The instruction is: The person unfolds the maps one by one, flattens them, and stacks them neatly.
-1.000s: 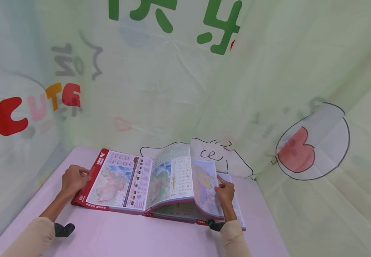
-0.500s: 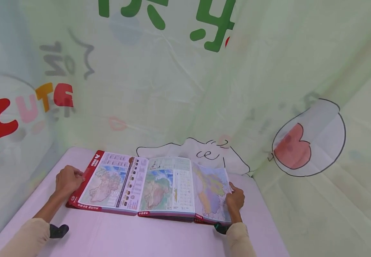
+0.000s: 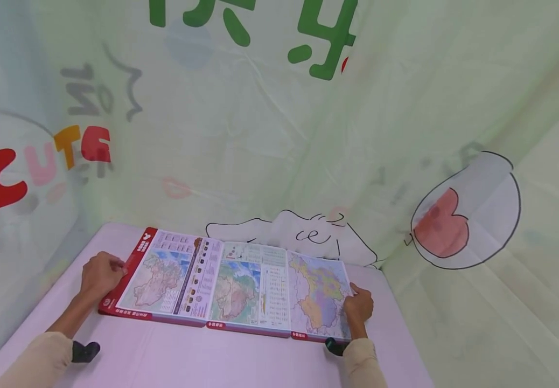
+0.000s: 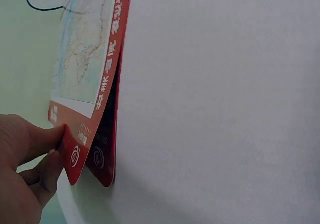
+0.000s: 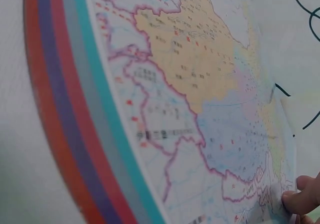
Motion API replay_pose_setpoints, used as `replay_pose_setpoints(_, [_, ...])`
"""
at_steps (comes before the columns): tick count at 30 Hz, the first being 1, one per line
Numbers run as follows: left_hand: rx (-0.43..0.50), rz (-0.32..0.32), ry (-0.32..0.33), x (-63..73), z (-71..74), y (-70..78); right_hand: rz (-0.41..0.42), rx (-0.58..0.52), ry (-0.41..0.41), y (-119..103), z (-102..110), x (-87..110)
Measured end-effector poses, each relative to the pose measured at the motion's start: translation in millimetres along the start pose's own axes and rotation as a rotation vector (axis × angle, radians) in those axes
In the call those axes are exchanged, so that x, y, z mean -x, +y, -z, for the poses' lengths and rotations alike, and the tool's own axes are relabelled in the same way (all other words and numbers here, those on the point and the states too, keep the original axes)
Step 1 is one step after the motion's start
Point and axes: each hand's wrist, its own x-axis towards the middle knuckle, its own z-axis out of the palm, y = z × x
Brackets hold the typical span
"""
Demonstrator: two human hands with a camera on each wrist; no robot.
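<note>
A folding map (image 3: 245, 291) with a red left border lies spread across the table, several of its panels side by side. My left hand (image 3: 101, 275) pinches its left border between thumb and fingers. In the left wrist view, that red corner (image 4: 77, 156) is bent up, apart from another red-edged layer (image 4: 104, 156) beneath. At the opposite end, my right hand (image 3: 359, 303) grips the edge of the right panel (image 3: 323, 293), thumb (image 5: 302, 196) on top. Stacked coloured layers show along this panel's near edge in the right wrist view.
The table (image 3: 187, 358) has a pale pink cover. A printed cloth curtain (image 3: 240, 161) with lettering and drawings hangs behind and at both sides, close to the map's far edge. Black wrist pieces (image 3: 85, 352) hang below both cuffs.
The raised middle and right panels have come down flat, and the right panel is pulled out fully. My right hand has moved right and nearer me. The left keeps its hold on the map.
</note>
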Motion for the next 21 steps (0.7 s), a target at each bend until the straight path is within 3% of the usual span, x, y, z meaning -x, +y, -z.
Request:
replay_pose_setpoints(7, [-0.077, -0.038, 0.053, 4.7, -6.0, -12.1, -0.026, 0.060, -0.020, 9, -4, -6.3])
replay_pose_setpoints(12, [-0.086, -0.042, 0.094, 4.4, -6.8, -17.1, -0.063, 0.102, -0.056, -3, 3, 0.0])
replay_pose_setpoints(16, [-0.073, -0.018, 0.097, 5.9, -5.4, -16.3, -0.098, 0.146, -0.081, -20, 9, 9.1])
replay_pose_setpoints(21, [-0.070, 0.029, 0.092, 9.3, -5.2, -15.7, -0.152, 0.111, -0.058, -33, 14, 18.2])
